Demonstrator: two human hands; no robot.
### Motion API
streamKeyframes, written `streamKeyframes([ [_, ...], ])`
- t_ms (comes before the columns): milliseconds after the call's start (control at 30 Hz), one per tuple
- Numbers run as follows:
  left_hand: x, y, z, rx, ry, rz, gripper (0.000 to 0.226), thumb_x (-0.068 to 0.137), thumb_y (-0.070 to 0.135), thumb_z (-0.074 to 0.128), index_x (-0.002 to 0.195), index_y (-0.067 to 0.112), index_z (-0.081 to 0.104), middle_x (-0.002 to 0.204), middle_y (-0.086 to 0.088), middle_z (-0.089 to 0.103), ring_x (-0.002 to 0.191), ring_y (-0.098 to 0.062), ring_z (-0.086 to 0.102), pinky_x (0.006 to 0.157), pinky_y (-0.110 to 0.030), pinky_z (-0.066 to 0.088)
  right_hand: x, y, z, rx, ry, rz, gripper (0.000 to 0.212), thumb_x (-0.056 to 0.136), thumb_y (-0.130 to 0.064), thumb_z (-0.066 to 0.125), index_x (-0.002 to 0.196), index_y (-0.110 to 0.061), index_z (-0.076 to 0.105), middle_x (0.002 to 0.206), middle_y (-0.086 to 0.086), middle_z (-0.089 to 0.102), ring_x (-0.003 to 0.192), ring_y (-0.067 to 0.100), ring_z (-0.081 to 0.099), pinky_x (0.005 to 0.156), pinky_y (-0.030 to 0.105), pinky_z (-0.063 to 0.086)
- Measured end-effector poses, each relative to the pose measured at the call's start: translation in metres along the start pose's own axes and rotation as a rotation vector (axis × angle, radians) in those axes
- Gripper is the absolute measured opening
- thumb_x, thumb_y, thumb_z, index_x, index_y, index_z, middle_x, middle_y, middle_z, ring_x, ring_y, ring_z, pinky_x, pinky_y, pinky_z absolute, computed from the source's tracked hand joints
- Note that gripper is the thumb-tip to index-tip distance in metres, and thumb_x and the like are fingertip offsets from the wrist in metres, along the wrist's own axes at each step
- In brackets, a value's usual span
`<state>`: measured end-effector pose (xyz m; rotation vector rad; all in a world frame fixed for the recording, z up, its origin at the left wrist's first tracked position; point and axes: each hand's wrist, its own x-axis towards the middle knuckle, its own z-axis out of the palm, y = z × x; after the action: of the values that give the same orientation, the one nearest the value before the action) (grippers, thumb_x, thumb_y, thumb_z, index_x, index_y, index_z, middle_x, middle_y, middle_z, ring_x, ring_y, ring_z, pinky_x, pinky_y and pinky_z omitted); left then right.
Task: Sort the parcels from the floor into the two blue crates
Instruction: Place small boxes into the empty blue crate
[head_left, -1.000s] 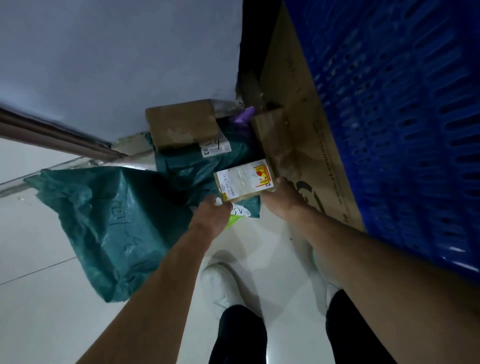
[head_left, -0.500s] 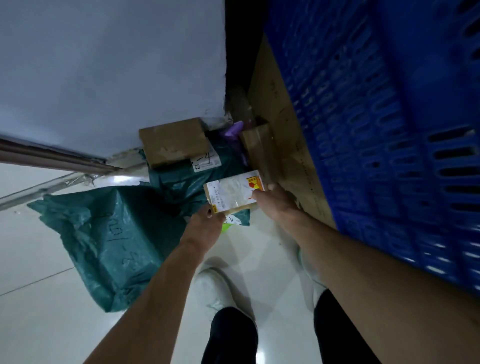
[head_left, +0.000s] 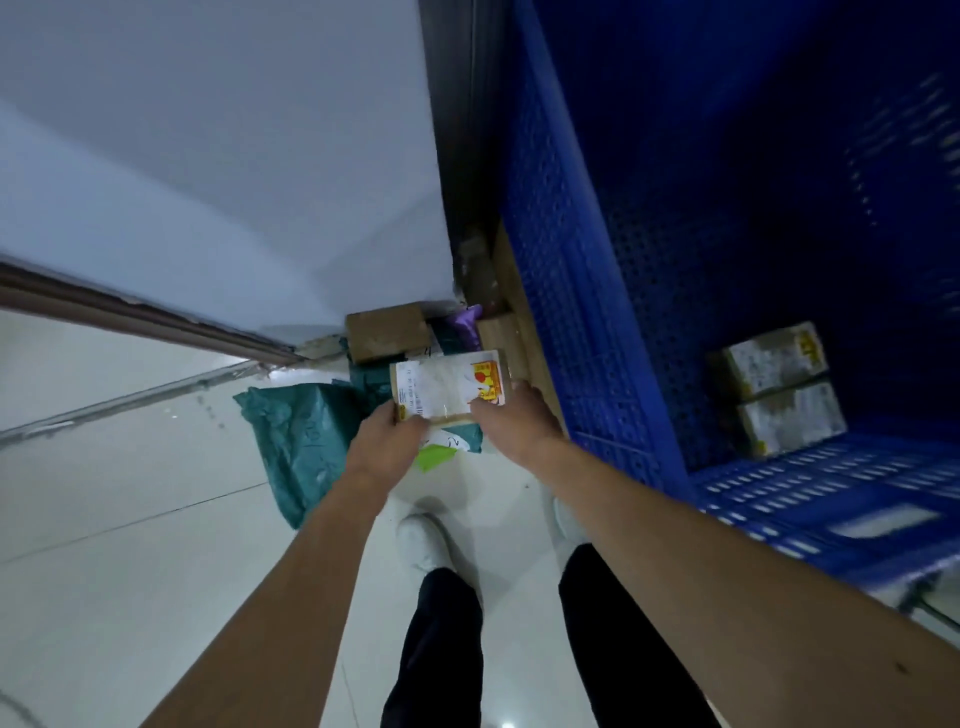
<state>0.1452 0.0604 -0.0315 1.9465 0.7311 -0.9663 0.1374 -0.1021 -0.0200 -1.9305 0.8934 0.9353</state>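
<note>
Toward the right of the frame, the blue crate (head_left: 597, 312) already has two labelled parcels (head_left: 774, 358) lying side by side against its lower wall, so I judge the sorting is started but well short of done. I can make out only this one crate; the second is not in view.

Plenty waits on the floor (head_left: 130, 519) at centre frame, against the wall: a large teal bag (head_left: 306, 431), a brown box (head_left: 387, 330), a smaller brown box (head_left: 498, 332), something purple (head_left: 465, 325) between the two, and more teal wrapping beneath, partly hidden.

Both hands carry the parcel in hand (head_left: 447, 387), a flat packet with a white label and a red-and-yellow sticker. My left hand (head_left: 387, 441) pinches its lower left corner with curled fingers; my right hand (head_left: 511, 423) grips the lower right end. It hangs clear above the pile, just beside the crate's outer wall and not yet over the rim.
</note>
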Motion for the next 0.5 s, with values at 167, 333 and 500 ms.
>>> streamKeyframes([
  [167,-0.085,0.04,-0.029,-0.049,0.159,0.048,0.013,0.093,0.022,0.052,0.1,0.022,0.063,0.098,-0.004,0.065,0.093,-0.026,0.06,0.092,-0.043,0.053,-0.079,-0.025,-0.037,0.034,-0.068,-0.083,0.063,0.083,-0.05,0.056,0.136,-0.018,0.044,0.128,0.005,0.048,0.11,0.03,0.057,0.086,0.038,0.047],
  [333,-0.183,0.071,-0.041,-0.145,0.237,0.037,0.031,0.085,0.022,0.051,0.11,0.012,0.067,0.117,-0.019,0.066,0.089,-0.026,0.056,0.08,-0.036,0.046,-0.115,-0.019,-0.074,0.102,-0.154,-0.198,0.078,0.057,-0.066,0.054,0.124,-0.026,0.054,0.12,0.002,0.063,0.101,0.023,0.065,0.092,0.046,0.054],
  [500,-0.273,0.091,-0.03,-0.198,0.327,0.103,0.038,0.086,0.026,0.049,0.117,0.016,0.067,0.115,-0.013,0.068,0.096,-0.03,0.061,0.083,-0.039,0.05,-0.217,-0.026,-0.145,0.009,-0.17,-0.327,0.06,0.085,-0.048,0.057,0.135,-0.015,0.051,0.116,0.002,0.062,0.102,0.02,0.06,0.092,0.04,0.051],
])
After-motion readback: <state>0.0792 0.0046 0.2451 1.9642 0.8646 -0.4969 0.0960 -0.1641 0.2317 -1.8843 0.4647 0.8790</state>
